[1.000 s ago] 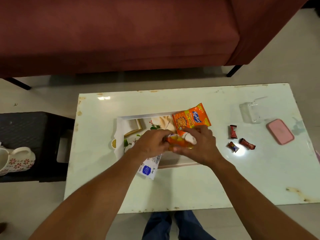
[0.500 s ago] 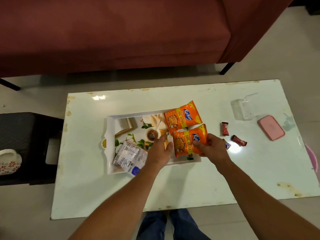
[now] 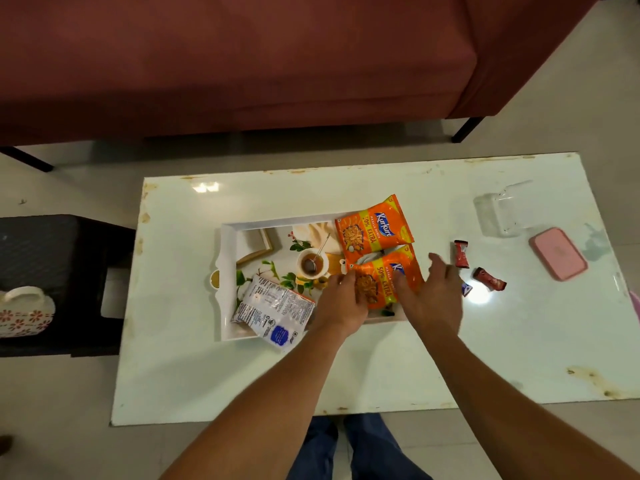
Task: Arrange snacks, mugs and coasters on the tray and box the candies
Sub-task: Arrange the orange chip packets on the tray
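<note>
Two orange snack packets [image 3: 374,225] and a silvery foil packet [image 3: 273,308] lie in the white picture-printed tray [image 3: 227,244]; left hand [image 3: 341,303] and right hand [image 3: 433,292] rest loose-fingered on the nearer orange one. Wrapped candies [image 3: 489,279] lie unboxed on the counter [image 3: 346,368]; the floral mug [image 3: 26,311] waits aside

Counts:
- 1 tray [image 3: 277,224]
- 3 snack packets: far orange packet [image 3: 374,226], near orange packet [image 3: 384,277], silver packet [image 3: 273,306]
- 3 candies on the surface [image 3: 207,375]: red candy [image 3: 460,253], dark red candy [image 3: 490,278], blue candy [image 3: 466,289], which is partly hidden
- 1 clear box [image 3: 498,213]
- 1 pink lid [image 3: 557,252]
- 1 flowered mug [image 3: 24,311] in view
- 1 dark stool [image 3: 52,254]
- 1 sofa [image 3: 242,64]
- 2 hands: left hand [image 3: 341,303], right hand [image 3: 433,292]
</note>
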Demonstrator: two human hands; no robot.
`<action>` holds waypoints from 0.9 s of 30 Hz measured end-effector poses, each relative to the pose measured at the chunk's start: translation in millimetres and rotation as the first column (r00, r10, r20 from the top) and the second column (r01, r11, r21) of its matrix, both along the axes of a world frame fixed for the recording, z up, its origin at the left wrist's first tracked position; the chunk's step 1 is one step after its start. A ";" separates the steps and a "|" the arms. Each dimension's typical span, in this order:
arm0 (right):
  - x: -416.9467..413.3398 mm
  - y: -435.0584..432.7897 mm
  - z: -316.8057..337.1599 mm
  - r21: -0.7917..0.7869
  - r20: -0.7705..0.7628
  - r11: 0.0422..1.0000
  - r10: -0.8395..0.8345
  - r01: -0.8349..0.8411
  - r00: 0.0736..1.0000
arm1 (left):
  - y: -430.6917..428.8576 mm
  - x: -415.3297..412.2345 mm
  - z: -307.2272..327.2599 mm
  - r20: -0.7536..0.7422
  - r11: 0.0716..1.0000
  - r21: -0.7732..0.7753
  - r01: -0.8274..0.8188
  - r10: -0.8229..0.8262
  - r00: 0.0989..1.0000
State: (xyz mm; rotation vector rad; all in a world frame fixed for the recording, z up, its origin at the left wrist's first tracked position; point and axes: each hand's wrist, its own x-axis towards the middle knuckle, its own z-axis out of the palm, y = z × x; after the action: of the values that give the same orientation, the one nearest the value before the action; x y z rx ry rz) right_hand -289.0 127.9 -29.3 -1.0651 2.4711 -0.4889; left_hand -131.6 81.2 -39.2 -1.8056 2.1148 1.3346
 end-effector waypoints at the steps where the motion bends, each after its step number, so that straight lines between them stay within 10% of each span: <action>1: 5.8 3.3 6.5 -0.122 -0.132 0.990 0.058 -0.074 0.990 | -3.6 7.8 4.4 -0.024 0.996 -0.079 -0.041 0.040 0.999; 5: 55.8 12.5 22.0 -0.211 -0.336 0.812 0.462 -0.544 0.820 | -16.8 64.9 15.1 -0.040 0.904 -0.325 -0.278 0.281 0.959; 8: 100.5 14.7 5.9 -0.045 -0.229 0.501 0.837 -0.864 0.498 | -20.3 113.4 17.7 0.002 0.888 -0.281 -0.365 0.380 0.925; 11: 132.6 8.9 -11.5 0.189 -0.102 0.282 0.958 -0.941 0.267 | -21.2 146.0 13.4 0.008 0.880 -0.216 -0.422 0.434 0.901; 17: 149.1 -20.1 -23.2 0.199 -0.204 0.193 0.967 -0.961 0.152 | -20.1 164.9 2.7 0.002 0.888 -0.152 -0.434 0.439 0.898; 20: 142.3 -30.4 -16.3 -0.048 -0.276 0.297 0.914 -0.954 0.298 | -20.3 161.5 12.4 -0.112 0.862 -0.084 -0.500 0.491 0.864; 27: 94.9 -83.9 49.5 -0.304 0.224 0.834 0.532 -0.460 0.817 | -45.2 131.5 39.2 -0.469 0.666 0.475 -0.575 0.745 0.476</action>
State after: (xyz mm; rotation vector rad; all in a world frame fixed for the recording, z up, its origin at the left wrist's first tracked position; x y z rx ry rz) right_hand -194.1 44.0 20.3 -1.5472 1.7965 -0.7217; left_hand -0.1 35.9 -0.1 -2.4152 1.2153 2.5944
